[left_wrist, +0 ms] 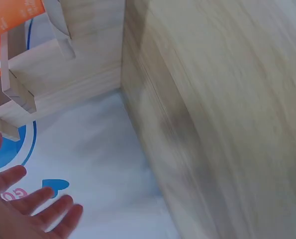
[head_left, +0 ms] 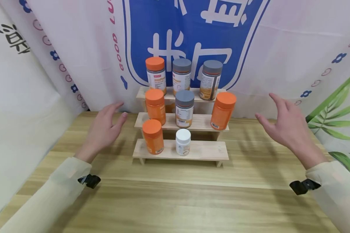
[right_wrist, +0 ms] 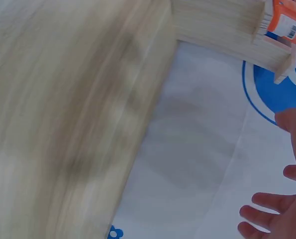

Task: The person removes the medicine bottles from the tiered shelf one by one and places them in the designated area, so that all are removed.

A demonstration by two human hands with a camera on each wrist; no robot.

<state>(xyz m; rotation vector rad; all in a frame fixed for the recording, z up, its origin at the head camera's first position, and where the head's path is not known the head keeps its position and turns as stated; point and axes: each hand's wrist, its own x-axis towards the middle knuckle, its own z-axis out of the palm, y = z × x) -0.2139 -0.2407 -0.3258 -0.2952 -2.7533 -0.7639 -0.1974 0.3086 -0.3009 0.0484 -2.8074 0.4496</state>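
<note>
A: Nearest the camera?

B: At lower left and lower right, a pale left sleeve and a pale right sleeve, each with a small black device at the cuff, above a wood-grain tabletop.

A: Beyond the cuffs?

B: At centre left, a left hand; at centre right, a right hand. Thumbs apart from fingers on both, fingers visibly spread in the two wrist views. Well apart, on either side of a three-step wooden stand.

A: On the front step?

B: Mid-frame, upright: a front orange bottle and, beside it to the right, a smaller white bottle.

A: One step back?

B: From left, a second orange bottle, a grey-lidded bottle, then a third orange bottle, nearest to the right hand.

A: And on top?

B: Upper centre, in a row: an orange-lidded bottle, a central grey-topped bottle and a right-end grey-topped bottle.

A: Behind everything?

B: Across the upper frame, a white curtain with a blue panel and white characters; at far right, green leaves.
</note>
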